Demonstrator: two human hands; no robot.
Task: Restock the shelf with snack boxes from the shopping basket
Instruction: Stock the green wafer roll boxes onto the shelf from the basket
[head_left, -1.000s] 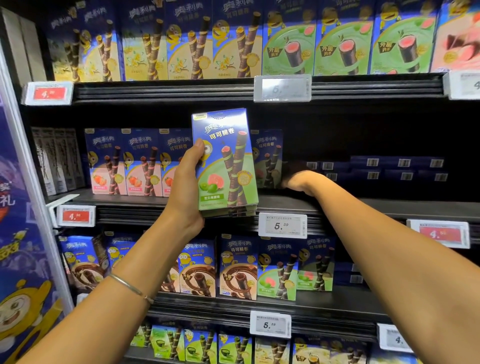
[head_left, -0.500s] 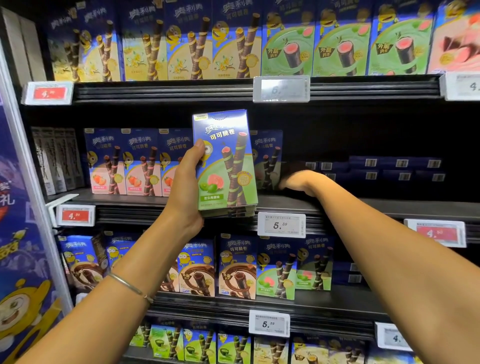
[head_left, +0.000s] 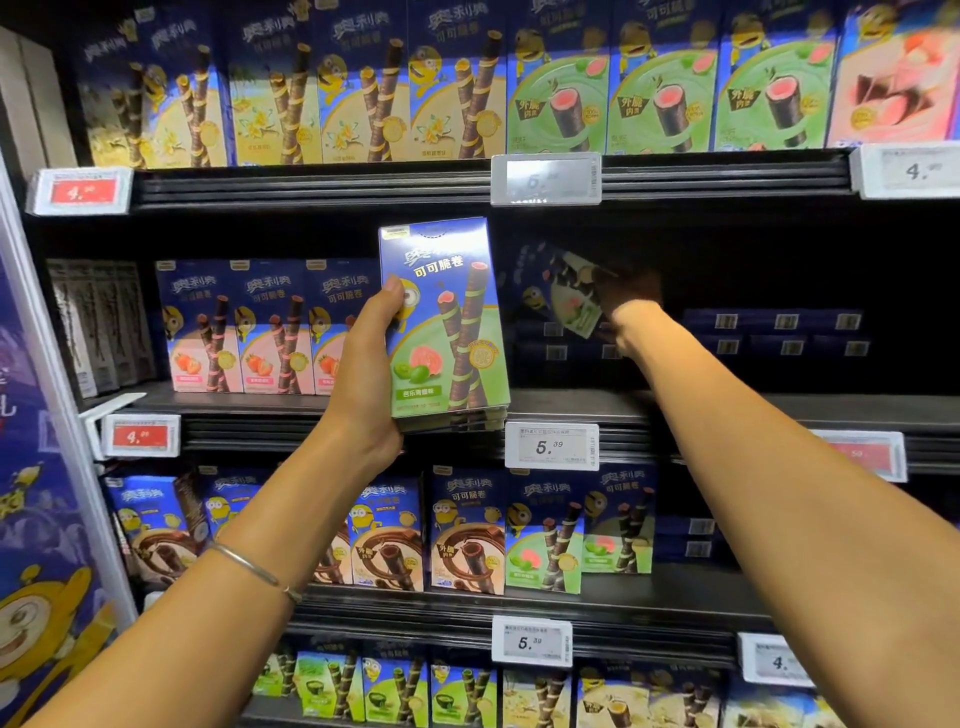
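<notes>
My left hand (head_left: 371, 358) grips a small stack of blue-and-green snack boxes (head_left: 449, 322), held upright in front of the middle shelf (head_left: 675, 408). Reaching deep into the dark gap on that shelf, my right hand (head_left: 626, 301) holds another blue-and-green box (head_left: 563, 296), which is tilted and blurred. Its fingers are mostly lost in shadow. The shopping basket is out of view.
Strawberry-flavour boxes (head_left: 244, 327) stand on the middle shelf to the left. Flat dark boxes (head_left: 784, 332) lie stacked at the back right. Price tags (head_left: 551, 446) line the shelf edges. Full rows of boxes fill the shelves above and below.
My right hand has lifted and tilted a green box inside the shelf gap, where before it rested low near the shelf. My left hand with its stack has stayed put.
</notes>
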